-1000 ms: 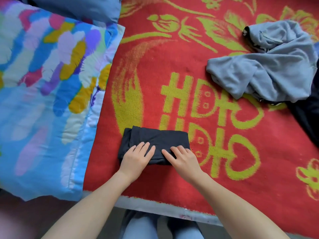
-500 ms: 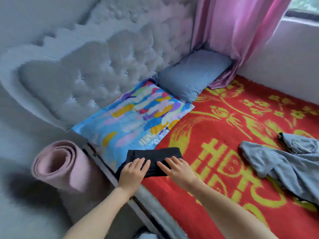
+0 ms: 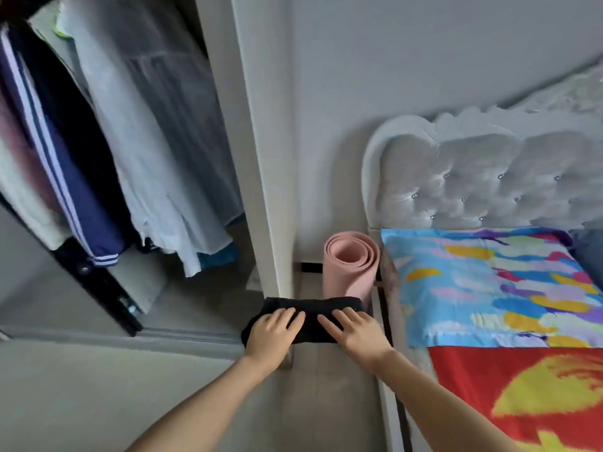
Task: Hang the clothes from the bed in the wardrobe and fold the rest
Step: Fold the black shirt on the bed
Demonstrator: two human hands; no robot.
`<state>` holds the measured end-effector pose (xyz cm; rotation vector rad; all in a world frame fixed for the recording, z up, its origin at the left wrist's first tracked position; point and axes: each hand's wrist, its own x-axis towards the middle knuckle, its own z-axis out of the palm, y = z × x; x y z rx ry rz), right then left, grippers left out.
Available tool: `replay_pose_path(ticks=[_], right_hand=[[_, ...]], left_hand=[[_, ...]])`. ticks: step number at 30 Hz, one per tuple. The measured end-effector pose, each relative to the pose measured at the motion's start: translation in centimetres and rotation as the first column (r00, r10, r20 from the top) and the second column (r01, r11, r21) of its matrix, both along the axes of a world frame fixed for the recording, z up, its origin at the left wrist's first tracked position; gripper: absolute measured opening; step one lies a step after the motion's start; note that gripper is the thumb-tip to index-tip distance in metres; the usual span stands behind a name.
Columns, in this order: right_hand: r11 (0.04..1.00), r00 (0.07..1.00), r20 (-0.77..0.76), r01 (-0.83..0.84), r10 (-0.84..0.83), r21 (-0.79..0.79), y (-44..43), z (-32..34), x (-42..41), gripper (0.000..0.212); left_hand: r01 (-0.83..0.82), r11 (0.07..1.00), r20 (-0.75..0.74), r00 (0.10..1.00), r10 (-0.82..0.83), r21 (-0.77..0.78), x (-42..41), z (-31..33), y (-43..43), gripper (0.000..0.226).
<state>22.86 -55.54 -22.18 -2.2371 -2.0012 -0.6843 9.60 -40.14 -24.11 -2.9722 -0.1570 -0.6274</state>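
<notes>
A folded black garment (image 3: 311, 313) is up in the air over the floor, between the bed and the wardrobe. My left hand (image 3: 272, 334) holds its left end and my right hand (image 3: 357, 331) its right end, fingers laid on top and thumbs hidden beneath. The open wardrobe (image 3: 261, 158) is at the left, with a white garment (image 3: 156, 158) and a navy striped jacket (image 3: 65, 177) hanging inside. The bed's red and yellow blanket (image 3: 522, 402) lies at the lower right. The other clothes on the bed are out of view.
A rolled pink mat (image 3: 350, 265) stands on the floor against the bed's corner, just behind the garment. A multicoloured pillow (image 3: 489, 288) lies below the grey tufted headboard (image 3: 489, 181). The wardrobe's black sliding door edge (image 3: 98, 288) is at the lower left.
Both hands lifted the folded black garment off the bed and carried it left. My view swung from the bed to the open wardrobe.
</notes>
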Motion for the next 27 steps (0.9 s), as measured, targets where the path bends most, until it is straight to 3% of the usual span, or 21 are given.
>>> replay_pose_path(ticks=[10,14,17,27], right_hand=[[0.981,0.986,-0.064,-0.162,0.156,-0.109,19.6,-2.6,-12.1,0.069],[0.978,0.983,-0.12,-0.152,0.136,-0.144,25.9,-3.4,-16.5,0.07],[0.974,0.977,-0.175,-0.155,0.126,-0.166,28.1,-4.3,-17.8,0.066],[0.957,0.955,-0.295,-0.109,0.026,-0.27,34.0,-9.2,-16.5,0.067]], left_hand=[[-0.148,0.989,-0.044,0.988,0.149,0.027,-14.7,-1.6,17.8,0.05],[-0.169,0.985,-0.065,0.983,0.171,0.035,-19.0,-2.5,24.0,0.029],[-0.171,0.985,-0.059,0.983,0.171,0.017,-20.2,-3.6,26.1,0.039],[-0.163,0.986,-0.152,0.976,0.155,-0.042,-18.5,-8.1,32.1,0.039]])
